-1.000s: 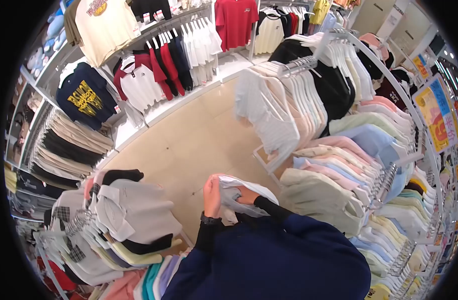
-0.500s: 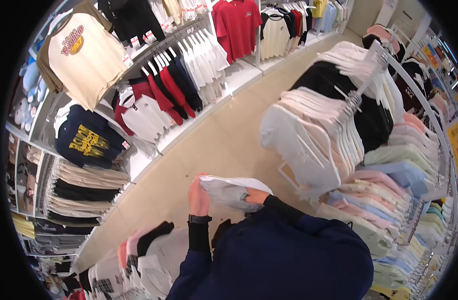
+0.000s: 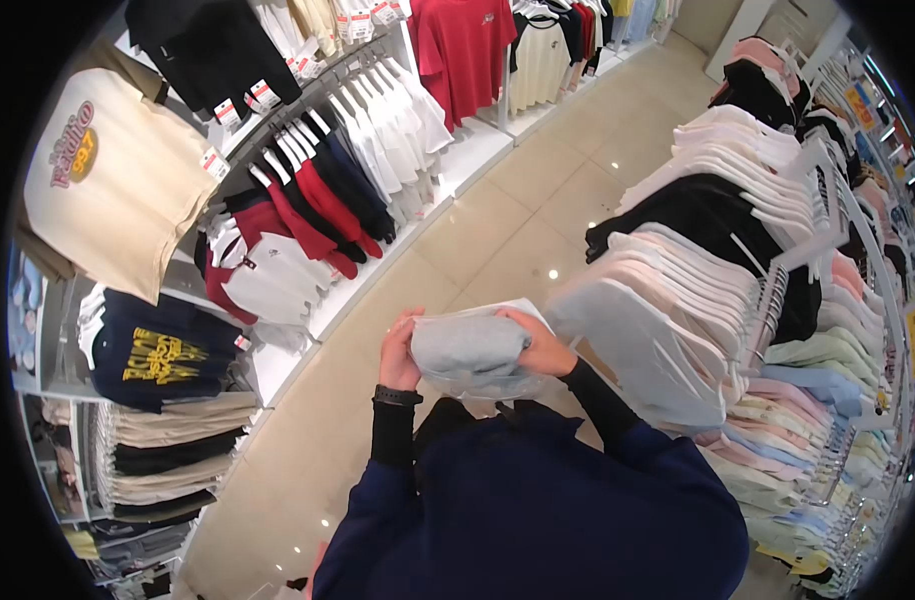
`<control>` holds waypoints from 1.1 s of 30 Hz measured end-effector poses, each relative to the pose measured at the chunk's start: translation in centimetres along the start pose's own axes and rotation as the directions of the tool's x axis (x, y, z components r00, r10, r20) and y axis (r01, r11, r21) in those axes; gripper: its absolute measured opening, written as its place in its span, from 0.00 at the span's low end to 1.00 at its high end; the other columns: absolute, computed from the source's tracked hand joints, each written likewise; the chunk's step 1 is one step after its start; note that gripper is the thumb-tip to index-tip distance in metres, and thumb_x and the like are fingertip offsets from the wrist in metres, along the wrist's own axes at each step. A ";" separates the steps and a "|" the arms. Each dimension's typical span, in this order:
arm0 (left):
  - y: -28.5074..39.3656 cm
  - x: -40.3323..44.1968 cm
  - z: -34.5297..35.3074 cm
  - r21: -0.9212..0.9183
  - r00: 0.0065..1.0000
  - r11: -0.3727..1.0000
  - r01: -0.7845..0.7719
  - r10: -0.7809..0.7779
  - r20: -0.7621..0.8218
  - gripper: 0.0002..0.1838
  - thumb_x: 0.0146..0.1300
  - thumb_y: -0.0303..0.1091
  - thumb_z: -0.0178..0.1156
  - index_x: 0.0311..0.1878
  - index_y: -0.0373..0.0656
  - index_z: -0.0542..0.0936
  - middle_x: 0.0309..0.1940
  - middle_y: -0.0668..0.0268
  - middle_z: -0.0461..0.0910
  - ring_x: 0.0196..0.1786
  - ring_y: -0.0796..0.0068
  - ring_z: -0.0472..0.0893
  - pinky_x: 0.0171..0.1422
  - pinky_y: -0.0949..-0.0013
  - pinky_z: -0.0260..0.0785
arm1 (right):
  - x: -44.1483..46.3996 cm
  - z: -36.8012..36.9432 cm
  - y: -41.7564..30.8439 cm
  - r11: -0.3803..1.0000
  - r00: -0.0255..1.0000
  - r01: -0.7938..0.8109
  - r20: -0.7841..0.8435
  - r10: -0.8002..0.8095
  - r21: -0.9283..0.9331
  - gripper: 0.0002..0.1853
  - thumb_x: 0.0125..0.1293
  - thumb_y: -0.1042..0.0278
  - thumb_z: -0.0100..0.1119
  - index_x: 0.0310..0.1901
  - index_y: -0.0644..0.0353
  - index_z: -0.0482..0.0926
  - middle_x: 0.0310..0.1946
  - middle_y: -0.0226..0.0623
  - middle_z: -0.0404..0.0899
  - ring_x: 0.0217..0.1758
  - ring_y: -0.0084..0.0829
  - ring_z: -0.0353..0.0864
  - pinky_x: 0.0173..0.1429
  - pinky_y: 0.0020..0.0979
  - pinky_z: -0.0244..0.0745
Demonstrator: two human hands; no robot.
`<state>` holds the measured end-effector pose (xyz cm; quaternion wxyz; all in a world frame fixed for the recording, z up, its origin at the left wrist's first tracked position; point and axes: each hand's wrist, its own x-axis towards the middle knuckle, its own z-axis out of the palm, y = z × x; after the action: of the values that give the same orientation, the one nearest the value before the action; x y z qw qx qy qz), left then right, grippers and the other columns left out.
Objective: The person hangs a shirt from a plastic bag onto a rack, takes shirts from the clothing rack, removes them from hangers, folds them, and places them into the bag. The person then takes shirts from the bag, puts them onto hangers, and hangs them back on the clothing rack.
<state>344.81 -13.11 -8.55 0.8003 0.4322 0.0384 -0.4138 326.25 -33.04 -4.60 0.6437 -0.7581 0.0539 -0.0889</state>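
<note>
In front of my waist I hold a folded light grey garment (image 3: 468, 345) in what looks like a clear plastic bag (image 3: 458, 385). My left hand (image 3: 402, 350), with a dark band on the wrist, is closed around the bag's left edge. At the opposite end, my right hand (image 3: 540, 345) grips the upper right side, fingers over the top. Part of each hand's grip is hidden behind the package. Just beyond my right hand hangs a pale grey garment (image 3: 643, 345) at the near end of a rack.
To the right, a metal rack (image 3: 778, 300) carries several white, pink and black garments on hangers. Wall shelving on the left holds a cream printed shirt (image 3: 128, 180), a navy shirt (image 3: 163, 350) and hanging clothes. A tiled aisle (image 3: 478, 230) runs between them.
My right hand has come out from inside or behind the bag and now grips its right side. The grey garment shows more fully, and the view has shifted.
</note>
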 end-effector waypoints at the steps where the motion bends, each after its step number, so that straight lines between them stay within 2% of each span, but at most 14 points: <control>1: 1.5 1.3 1.0 0.009 0.999 1.000 0.027 -0.027 -0.018 0.28 0.74 0.30 0.51 0.73 0.33 0.59 0.70 0.56 0.68 0.66 0.65 0.74 0.70 0.62 0.67 | 1.4 0.1 0.0 0.969 0.993 -0.077 -0.067 0.095 0.235 0.28 0.57 0.73 0.67 0.61 0.60 0.73 0.56 0.41 0.79 0.63 0.37 0.76 0.65 0.37 0.71; 3: 3.6 5.9 -1.9 -0.106 0.982 0.987 0.119 -0.101 0.162 0.29 0.75 0.30 0.50 0.75 0.32 0.56 0.71 0.54 0.67 0.66 0.64 0.74 0.71 0.62 0.66 | 4.0 0.6 -0.5 0.730 0.940 -0.154 -0.128 0.316 0.666 0.27 0.62 0.74 0.66 0.64 0.60 0.72 0.59 0.40 0.77 0.65 0.36 0.75 0.66 0.36 0.72; 4: 4.9 7.7 -2.4 -0.159 0.959 0.972 0.171 -0.127 0.252 0.30 0.75 0.30 0.50 0.76 0.32 0.54 0.72 0.53 0.66 0.66 0.64 0.73 0.72 0.61 0.65 | 5.4 -0.1 -0.1 0.621 0.944 -0.182 -0.042 0.328 0.762 0.25 0.70 0.72 0.59 0.67 0.62 0.68 0.61 0.40 0.77 0.65 0.37 0.76 0.69 0.38 0.72; 7: 8.4 12.5 -2.1 0.016 0.995 1.000 0.001 -0.003 0.099 0.31 0.76 0.32 0.50 0.76 0.32 0.53 0.69 0.50 0.69 0.67 0.61 0.73 0.73 0.60 0.65 | 9.3 -1.1 0.9 0.241 0.979 0.035 -0.082 0.189 0.970 0.22 0.73 0.68 0.55 0.65 0.64 0.69 0.60 0.42 0.77 0.62 0.38 0.79 0.68 0.41 0.74; 8: 9.1 14.3 -2.1 -0.008 1.000 1.000 -0.010 0.010 0.030 0.28 0.72 0.30 0.52 0.72 0.31 0.59 0.53 0.55 0.79 0.53 0.65 0.80 0.62 0.62 0.72 | 10.9 -1.7 1.8 0.144 0.992 0.118 -0.123 0.026 0.983 0.20 0.76 0.65 0.50 0.65 0.64 0.69 0.60 0.43 0.78 0.62 0.39 0.80 0.68 0.43 0.74; 11: 10.2 20.0 -4.3 0.000 0.967 0.995 0.097 -0.094 0.238 0.23 0.67 0.28 0.52 0.64 0.33 0.65 0.31 0.67 0.75 0.32 0.74 0.75 0.43 0.66 0.71 | 15.0 -3.0 -0.4 0.227 0.919 0.321 -0.360 0.160 0.920 0.20 0.75 0.65 0.51 0.64 0.63 0.69 0.60 0.44 0.78 0.63 0.41 0.79 0.69 0.45 0.73; 12: 11.3 19.6 -0.8 0.061 0.984 0.989 0.134 -0.140 0.107 0.18 0.62 0.29 0.48 0.55 0.36 0.70 0.21 0.74 0.63 0.21 0.80 0.62 0.31 0.71 0.61 | 16.2 -3.4 -1.4 0.222 0.901 0.358 -0.397 0.171 0.907 0.20 0.75 0.64 0.51 0.65 0.62 0.69 0.60 0.44 0.77 0.63 0.41 0.78 0.70 0.47 0.72; 16: 12.2 23.1 3.6 0.233 0.913 0.941 0.245 -0.305 0.271 0.17 0.60 0.35 0.46 0.47 0.37 0.76 0.18 0.75 0.61 0.18 0.81 0.59 0.27 0.74 0.56 | 20.1 -6.0 -1.6 0.134 0.857 0.485 -0.500 0.127 0.864 0.21 0.76 0.61 0.50 0.65 0.62 0.68 0.61 0.46 0.76 0.66 0.43 0.76 0.72 0.51 0.68; 20: 11.1 26.5 8.6 0.299 0.815 0.917 0.265 -0.378 0.438 0.20 0.69 0.43 0.45 0.51 0.36 0.77 0.21 0.75 0.65 0.18 0.84 0.58 0.26 0.76 0.53 | 22.5 -9.8 0.2 -0.024 0.843 0.537 -0.534 0.066 0.843 0.25 0.77 0.56 0.48 0.68 0.62 0.67 0.64 0.50 0.74 0.68 0.49 0.73 0.74 0.57 0.64; 22: 10.6 28.0 12.1 0.359 0.804 0.892 0.273 -0.417 0.424 0.24 0.74 0.48 0.44 0.53 0.35 0.76 0.24 0.75 0.68 0.19 0.86 0.57 0.25 0.78 0.51 | 24.0 -11.7 0.6 0.005 0.824 0.556 -0.552 0.126 0.831 0.25 0.77 0.55 0.47 0.68 0.62 0.67 0.64 0.51 0.74 0.67 0.49 0.73 0.74 0.56 0.64; 25: 9.8 31.7 15.8 0.304 0.735 0.887 0.347 -0.458 0.500 0.24 0.77 0.52 0.46 0.55 0.39 0.76 0.31 0.75 0.74 0.19 0.87 0.57 0.25 0.79 0.50 | 26.1 -15.2 2.9 -0.008 0.803 0.586 -0.579 0.139 0.811 0.25 0.77 0.54 0.47 0.67 0.62 0.68 0.64 0.51 0.74 0.67 0.49 0.73 0.74 0.55 0.63; 28: 10.0 36.9 19.9 0.394 0.642 0.869 0.301 -0.489 0.590 0.19 0.72 0.43 0.57 0.58 0.41 0.75 0.35 0.75 0.77 0.21 0.89 0.61 0.24 0.79 0.52 | 27.8 -18.6 5.3 -0.018 0.794 0.592 -0.578 0.190 0.806 0.26 0.77 0.53 0.47 0.67 0.62 0.69 0.64 0.50 0.73 0.68 0.49 0.73 0.75 0.53 0.64; 31: 11.0 38.9 27.2 0.642 0.724 0.766 0.044 -0.467 0.507 0.22 0.66 0.40 0.65 0.60 0.43 0.73 0.36 0.74 0.78 0.25 0.91 0.69 0.23 0.80 0.54 | 28.9 -22.9 6.2 0.020 0.772 0.608 -0.596 0.219 0.794 0.26 0.77 0.52 0.46 0.67 0.63 0.69 0.64 0.50 0.74 0.69 0.48 0.72 0.75 0.53 0.63; 33: 10.4 40.9 30.2 0.666 0.749 0.745 0.018 -0.451 0.485 0.25 0.64 0.37 0.68 0.61 0.43 0.73 0.39 0.74 0.79 0.29 0.91 0.72 0.24 0.81 0.56 | 29.5 -25.3 6.8 0.031 0.745 0.631 -0.617 0.252 0.775 0.26 0.77 0.52 0.46 0.67 0.62 0.68 0.64 0.49 0.74 0.68 0.47 0.72 0.75 0.52 0.63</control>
<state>369.92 -57.74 -0.03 0.5143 0.5019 -0.3077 -0.6236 350.15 -64.45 -5.40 0.8972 -0.0270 0.0709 -0.4350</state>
